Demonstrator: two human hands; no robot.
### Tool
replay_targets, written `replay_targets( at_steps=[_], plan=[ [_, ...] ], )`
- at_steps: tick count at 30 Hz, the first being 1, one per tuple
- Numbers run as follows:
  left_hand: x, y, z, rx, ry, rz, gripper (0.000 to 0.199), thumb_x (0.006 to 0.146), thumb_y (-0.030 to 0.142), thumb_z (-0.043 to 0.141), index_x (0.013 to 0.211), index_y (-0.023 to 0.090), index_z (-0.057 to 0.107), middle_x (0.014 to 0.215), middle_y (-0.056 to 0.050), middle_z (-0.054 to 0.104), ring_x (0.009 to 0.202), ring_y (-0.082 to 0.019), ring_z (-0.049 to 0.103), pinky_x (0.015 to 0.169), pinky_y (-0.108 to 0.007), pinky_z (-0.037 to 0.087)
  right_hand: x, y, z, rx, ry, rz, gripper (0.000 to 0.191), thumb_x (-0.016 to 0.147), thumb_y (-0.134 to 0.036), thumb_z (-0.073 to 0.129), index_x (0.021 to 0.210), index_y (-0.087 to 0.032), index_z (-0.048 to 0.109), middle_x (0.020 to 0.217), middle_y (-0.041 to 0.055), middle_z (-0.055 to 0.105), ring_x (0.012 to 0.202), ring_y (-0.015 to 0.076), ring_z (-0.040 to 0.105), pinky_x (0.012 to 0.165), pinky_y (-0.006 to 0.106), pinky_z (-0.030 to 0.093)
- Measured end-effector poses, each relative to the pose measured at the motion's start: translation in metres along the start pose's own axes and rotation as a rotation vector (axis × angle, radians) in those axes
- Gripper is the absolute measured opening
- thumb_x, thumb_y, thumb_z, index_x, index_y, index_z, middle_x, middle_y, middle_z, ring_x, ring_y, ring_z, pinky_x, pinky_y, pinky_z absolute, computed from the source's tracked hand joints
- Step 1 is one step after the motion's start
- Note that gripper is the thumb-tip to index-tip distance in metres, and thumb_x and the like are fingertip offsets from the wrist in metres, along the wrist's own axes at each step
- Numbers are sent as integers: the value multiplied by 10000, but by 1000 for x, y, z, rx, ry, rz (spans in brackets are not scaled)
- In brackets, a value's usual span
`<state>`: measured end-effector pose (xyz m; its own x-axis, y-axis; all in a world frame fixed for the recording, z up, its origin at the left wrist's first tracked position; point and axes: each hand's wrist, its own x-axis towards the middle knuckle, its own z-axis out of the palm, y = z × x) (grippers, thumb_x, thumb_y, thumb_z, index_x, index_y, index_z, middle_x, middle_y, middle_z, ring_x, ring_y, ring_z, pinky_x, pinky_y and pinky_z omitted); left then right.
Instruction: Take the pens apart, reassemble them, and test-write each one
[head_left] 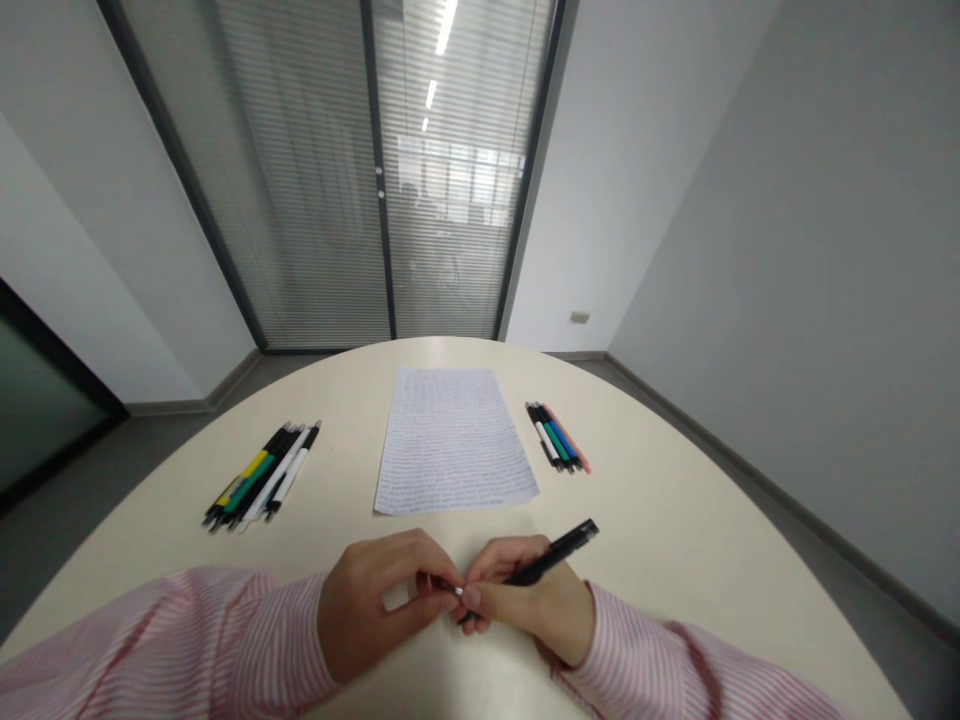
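My right hand [525, 592] is closed around a black pen [559, 552], whose barrel slants up to the right out of the grip. Right beside it, my left hand [390, 590] pinches a small part with a silvery tip [458, 591] between thumb and forefinger. The fingertips of both hands meet there and hide most of this part, so I cannot tell whether it is joined to the pen. A thin dark end shows below the right thumb. Just beyond the hands lies a sheet of paper [456, 440] covered in rows of writing.
Several pens [262, 475] in yellow, green, black and white lie bunched on the left of the round cream table [630, 560]. A smaller row of pens [559, 438] lies at the right of the paper. Behind the table's far edge are glass panels with blinds [322, 200].
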<state>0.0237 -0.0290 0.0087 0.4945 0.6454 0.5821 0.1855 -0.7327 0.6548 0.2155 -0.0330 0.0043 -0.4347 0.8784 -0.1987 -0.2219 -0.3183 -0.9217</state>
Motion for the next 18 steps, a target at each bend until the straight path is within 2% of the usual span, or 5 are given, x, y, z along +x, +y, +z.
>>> replay_targets(
  at_steps=[7,11,14,18],
  plan=[
    [2,-3,-6,41,22,-50,76,814,131,566,822,177,625,689,5,641,617,-94,601,601,-180,467,2,2,-3,5,-11,6,229,561,-254,823,619,-86,679,590,69,704,454,87,616,464,169,479],
    [5,-19,-18,196,82,-22,72,822,131,558,846,170,614,733,-8,647,636,-98,599,619,-185,482,2,5,-6,60,28,-21,223,589,-254,815,631,-91,670,595,64,702,472,92,622,472,175,471],
    [4,-34,-21,346,47,50,119,824,110,526,828,170,629,759,-20,635,691,-110,600,667,-202,487,1,7,-6,99,48,-40,219,599,-247,813,632,-94,660,597,60,701,475,91,619,482,182,468],
    [0,-44,-18,439,-9,55,191,827,102,484,840,182,657,782,-27,613,709,-115,592,680,-211,491,2,7,-6,88,11,-30,213,610,-240,809,653,-92,662,617,65,706,489,100,625,502,202,480]
  ],
)
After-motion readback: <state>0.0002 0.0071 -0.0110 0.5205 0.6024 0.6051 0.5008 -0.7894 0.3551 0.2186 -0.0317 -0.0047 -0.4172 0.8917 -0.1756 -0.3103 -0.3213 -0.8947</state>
